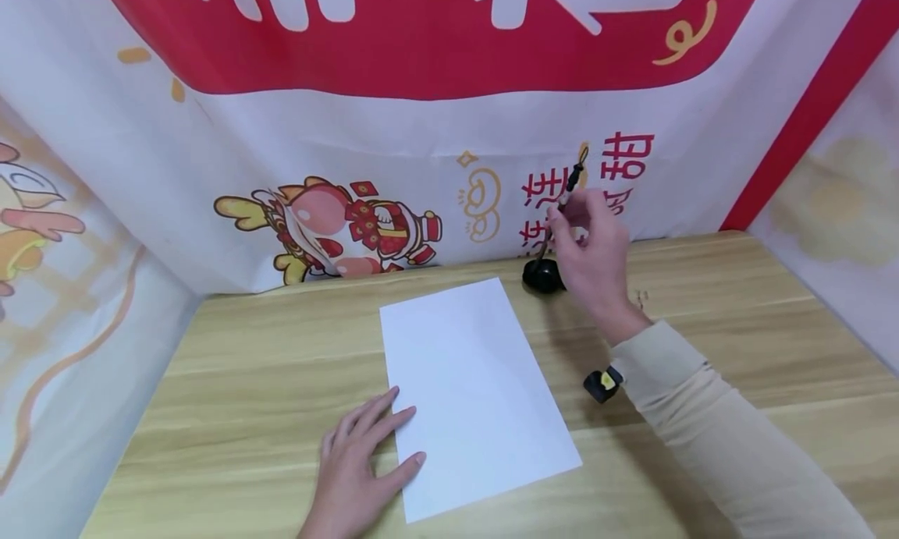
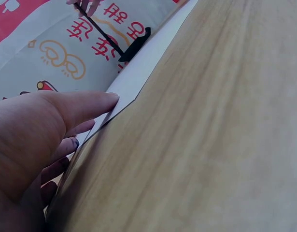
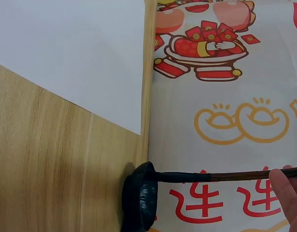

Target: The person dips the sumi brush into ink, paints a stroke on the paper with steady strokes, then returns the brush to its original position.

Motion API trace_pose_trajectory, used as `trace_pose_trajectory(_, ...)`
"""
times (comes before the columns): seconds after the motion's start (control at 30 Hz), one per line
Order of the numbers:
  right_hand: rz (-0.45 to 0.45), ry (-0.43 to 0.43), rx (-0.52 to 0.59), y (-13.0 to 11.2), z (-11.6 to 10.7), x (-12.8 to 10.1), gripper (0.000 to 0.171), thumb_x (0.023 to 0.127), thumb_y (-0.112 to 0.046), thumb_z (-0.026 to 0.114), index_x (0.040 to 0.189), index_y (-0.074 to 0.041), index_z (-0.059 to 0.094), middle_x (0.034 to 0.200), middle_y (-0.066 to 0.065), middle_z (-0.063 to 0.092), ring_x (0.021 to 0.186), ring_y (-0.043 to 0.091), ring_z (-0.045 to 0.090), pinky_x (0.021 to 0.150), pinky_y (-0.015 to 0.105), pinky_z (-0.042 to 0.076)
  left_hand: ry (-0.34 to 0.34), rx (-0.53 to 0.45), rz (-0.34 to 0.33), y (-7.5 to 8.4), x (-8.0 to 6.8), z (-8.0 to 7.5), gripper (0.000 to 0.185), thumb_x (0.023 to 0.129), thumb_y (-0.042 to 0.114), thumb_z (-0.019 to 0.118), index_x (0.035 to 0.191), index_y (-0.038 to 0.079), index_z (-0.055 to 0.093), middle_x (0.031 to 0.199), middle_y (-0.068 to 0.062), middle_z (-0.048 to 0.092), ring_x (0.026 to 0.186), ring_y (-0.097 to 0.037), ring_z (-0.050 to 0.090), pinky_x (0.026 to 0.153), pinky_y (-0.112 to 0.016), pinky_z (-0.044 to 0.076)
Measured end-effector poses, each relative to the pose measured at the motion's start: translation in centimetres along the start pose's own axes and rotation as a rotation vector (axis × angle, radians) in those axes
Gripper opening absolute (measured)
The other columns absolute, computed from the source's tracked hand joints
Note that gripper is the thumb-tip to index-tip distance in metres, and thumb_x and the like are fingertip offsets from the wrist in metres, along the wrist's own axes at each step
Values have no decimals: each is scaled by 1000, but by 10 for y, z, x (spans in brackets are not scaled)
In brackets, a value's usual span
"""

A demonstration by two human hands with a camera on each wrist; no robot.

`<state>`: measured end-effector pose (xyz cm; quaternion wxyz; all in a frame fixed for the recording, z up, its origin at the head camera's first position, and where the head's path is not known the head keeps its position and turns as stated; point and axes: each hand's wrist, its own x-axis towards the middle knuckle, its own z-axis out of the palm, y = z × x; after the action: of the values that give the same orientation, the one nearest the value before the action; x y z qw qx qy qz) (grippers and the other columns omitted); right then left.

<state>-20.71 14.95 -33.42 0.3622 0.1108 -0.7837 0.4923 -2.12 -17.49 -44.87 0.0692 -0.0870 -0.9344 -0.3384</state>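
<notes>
My right hand (image 1: 595, 246) pinches the upper part of a dark writing brush (image 1: 576, 174) between thumb and fingers. The brush (image 3: 235, 177) slants down to a small black ink dish (image 1: 539, 277), and in the right wrist view its tip is at the mouth of the dish (image 3: 140, 200). A blank white sheet of paper (image 1: 477, 398) lies on the table, left of the dish. My left hand (image 1: 357, 459) is spread flat, its thumb and fingertips resting on the left edge of the sheet. The left wrist view shows the thumb (image 2: 92, 102) extended on the paper (image 2: 143, 65).
A wood-grain table (image 1: 267, 383) carries everything. Behind it hangs a white and red printed cloth (image 1: 393, 133), close to the dish. A small black object with a yellow label (image 1: 602, 383) shows beside my right cuff, right of the sheet.
</notes>
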Motion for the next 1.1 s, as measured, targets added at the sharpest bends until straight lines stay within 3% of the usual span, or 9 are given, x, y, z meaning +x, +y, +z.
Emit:
trace_pose_trajectory(0.3, -25, 13, 7, -8, -1, 6, 21, 107, -12, 67, 120, 5, 61, 104, 15, 70, 89, 12, 67, 68, 10, 54, -4, -11, -7, 1, 2, -2, 53, 86, 45, 88, 136, 34, 73, 165, 7, 54, 147, -31, 48, 117, -68, 25)
trace_pose_trajectory(0.57, 7, -1, 34, -9, -2, 3, 22, 108, -14, 66, 122, 3, 60, 105, 13, 69, 93, 19, 68, 69, 12, 56, -11, -33, -8, 1, 2, -2, 55, 83, 42, 91, 134, 34, 74, 163, 8, 55, 148, -31, 48, 116, -67, 23)
trace_pose_trajectory(0.77, -36, -19, -16, -7, 0, 3, 23, 107, -15, 68, 119, 3, 64, 104, 14, 73, 94, 20, 72, 67, 10, 51, 5, -24, -1, 1, 2, 0, 56, 82, 45, 91, 135, 34, 74, 162, 10, 57, 148, -32, 48, 114, -64, 25)
trace_pose_trajectory(0.9, -42, -18, 5, -8, 1, 2, 23, 106, -14, 69, 118, 4, 63, 103, 15, 72, 93, 22, 73, 67, 10, 52, 12, -15, 9, 1, 2, 1, 56, 83, 47, 90, 135, 34, 74, 162, 10, 57, 148, -33, 48, 114, -64, 25)
trace_pose_trajectory(1.1, -25, -20, 6, -11, 2, 1, 22, 107, -13, 67, 119, 4, 63, 104, 15, 71, 93, 21, 72, 68, 9, 54, 9, -24, -2, 2, 1, -1, 56, 84, 46, 91, 135, 34, 73, 167, 10, 51, 148, -30, 47, 114, -62, 25)
